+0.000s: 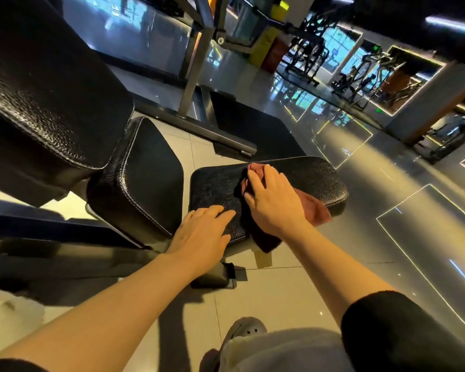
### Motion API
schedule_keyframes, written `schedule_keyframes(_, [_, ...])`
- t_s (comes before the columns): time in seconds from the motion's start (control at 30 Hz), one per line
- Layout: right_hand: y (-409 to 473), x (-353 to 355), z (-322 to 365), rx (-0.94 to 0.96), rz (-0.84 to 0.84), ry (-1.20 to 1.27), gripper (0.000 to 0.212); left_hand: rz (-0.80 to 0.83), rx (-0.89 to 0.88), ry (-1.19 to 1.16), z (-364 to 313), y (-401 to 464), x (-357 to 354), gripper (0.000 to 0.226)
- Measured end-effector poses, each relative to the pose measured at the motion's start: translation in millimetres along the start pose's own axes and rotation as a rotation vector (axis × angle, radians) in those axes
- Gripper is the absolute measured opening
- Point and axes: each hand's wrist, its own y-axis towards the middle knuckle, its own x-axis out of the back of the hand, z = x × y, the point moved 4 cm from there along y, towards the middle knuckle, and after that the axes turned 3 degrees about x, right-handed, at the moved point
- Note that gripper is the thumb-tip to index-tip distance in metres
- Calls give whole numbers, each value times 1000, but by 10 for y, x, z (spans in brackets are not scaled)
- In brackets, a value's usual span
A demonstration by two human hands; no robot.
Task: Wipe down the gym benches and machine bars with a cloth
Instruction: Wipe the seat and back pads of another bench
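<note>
A black padded bench seat (306, 175) lies low in the middle of the head view. On it is a reddish-brown cloth (316, 210), bunched and hanging over the near edge. My right hand (271, 200) presses flat on the cloth with fingers spread and fairly straight. My left hand (202, 234) rests flat on the seat's near left corner, fingers straight, holding nothing. Left of the seat are a second black pad (145, 181) and a large backrest pad (46, 84).
Grey machine bars (196, 65) and a floor rail (199, 130) stand behind the pads. A dark floor mat (258, 132) lies beyond the seat. My shoe (244, 331) is on the tiled floor below. Exercise machines (360, 73) line the far right wall.
</note>
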Motion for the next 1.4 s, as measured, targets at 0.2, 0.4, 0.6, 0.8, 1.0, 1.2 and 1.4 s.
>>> schedule_keyframes(0.2, [71,72,-426,-21,-4,-104,49,-48,9,-102,44,-28,-37,53])
schedule_keyframes(0.4, [454,-99,-570,-226,21,-143,55,-99,7,-172,90,-31,-89,52])
schedule_keyframes(0.6, [106,-128,505,152,129,16,55,-166,50,-259,47,-84,-51,45])
schedule_keyframes(0.8, [411,-155,-120,-118,131,-23,60,-245,68,-303,65,-131,-174,48])
schedule_keyframes(1.0, [671,-293,594,89,240,139,53,-371,137,-415,111,-184,-317,41])
schedule_keyframes(1.2, [595,-280,526,234,293,182,49,-461,143,-422,129,-255,-371,29])
schedule_keyframes(1.4, [1015,-476,537,16,243,192,44,-513,192,-529,132,-271,-523,37])
